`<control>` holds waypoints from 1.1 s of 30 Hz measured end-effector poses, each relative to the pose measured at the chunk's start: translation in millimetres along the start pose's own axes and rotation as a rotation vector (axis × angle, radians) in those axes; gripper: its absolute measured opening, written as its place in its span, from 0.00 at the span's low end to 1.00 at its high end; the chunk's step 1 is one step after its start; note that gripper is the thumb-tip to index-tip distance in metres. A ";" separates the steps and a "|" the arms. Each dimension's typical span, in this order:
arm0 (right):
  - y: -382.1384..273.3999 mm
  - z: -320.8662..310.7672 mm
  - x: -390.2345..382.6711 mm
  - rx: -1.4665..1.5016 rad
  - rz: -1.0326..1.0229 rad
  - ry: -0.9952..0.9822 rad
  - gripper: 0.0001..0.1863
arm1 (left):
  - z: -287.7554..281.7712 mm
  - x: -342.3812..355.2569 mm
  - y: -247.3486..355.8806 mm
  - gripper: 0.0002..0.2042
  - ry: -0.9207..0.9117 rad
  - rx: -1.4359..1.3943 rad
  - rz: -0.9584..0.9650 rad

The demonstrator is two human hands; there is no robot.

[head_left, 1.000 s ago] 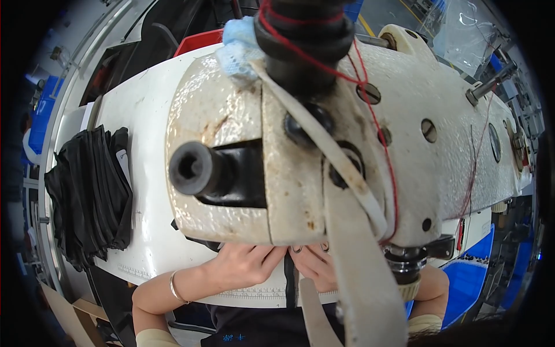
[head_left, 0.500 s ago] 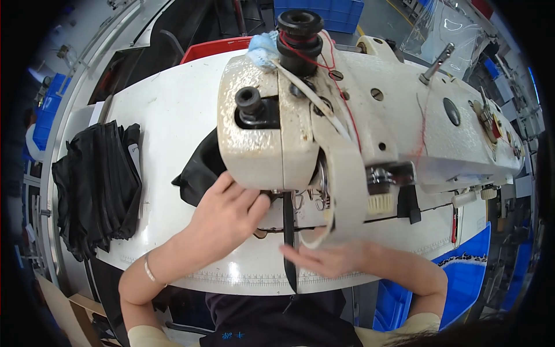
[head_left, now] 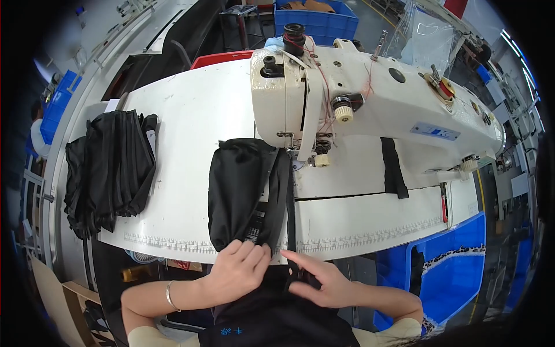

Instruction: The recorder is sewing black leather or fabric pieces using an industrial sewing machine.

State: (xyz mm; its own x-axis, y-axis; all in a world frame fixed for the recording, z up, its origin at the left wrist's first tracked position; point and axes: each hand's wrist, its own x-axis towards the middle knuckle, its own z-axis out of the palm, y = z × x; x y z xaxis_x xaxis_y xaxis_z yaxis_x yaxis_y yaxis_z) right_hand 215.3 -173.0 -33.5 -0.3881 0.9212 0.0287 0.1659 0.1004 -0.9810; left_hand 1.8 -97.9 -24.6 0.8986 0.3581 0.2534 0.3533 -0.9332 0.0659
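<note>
A black fabric piece [head_left: 234,188] lies flat on the white sewing table, left of the needle area of the sewing machine [head_left: 274,110]. Its folded right side carries a label with small white print. My left hand [head_left: 240,269] is closed on the piece's near end at the table edge. A narrow black strip [head_left: 291,202] runs from under the presser foot down over that edge. Beside it, my right hand [head_left: 326,283] has forefinger and thumb spread apart around the strip's lower part. Something dark shows between them, too unclear to name; the other fingers are partly hidden.
A stack of black fabric pieces [head_left: 113,170] sits at the table's left. Another black strip [head_left: 394,168] lies under the machine arm. A blue bin [head_left: 457,272] stands at the lower right, and a blue crate [head_left: 318,23] beyond the table. A ruler scale [head_left: 173,242] follows the front edge.
The black fabric has come from behind the machine head toward me and lies flatter. My left hand has moved to its near end. My right hand is lower, and the whole view has shifted.
</note>
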 end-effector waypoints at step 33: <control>33.8 2.8 -9.1 -1.140 -0.546 0.082 0.13 | 35.4 5.1 2.0 0.19 0.231 -0.090 0.088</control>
State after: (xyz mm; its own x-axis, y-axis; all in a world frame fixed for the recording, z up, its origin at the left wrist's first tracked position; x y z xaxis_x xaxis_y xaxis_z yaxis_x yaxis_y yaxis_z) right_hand 221.9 -179.0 -67.4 -0.6019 0.6740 0.4282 0.7025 0.7019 -0.1173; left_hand 16.3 -96.9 -57.4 0.8379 0.2690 0.4749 0.2430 -0.9630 0.1169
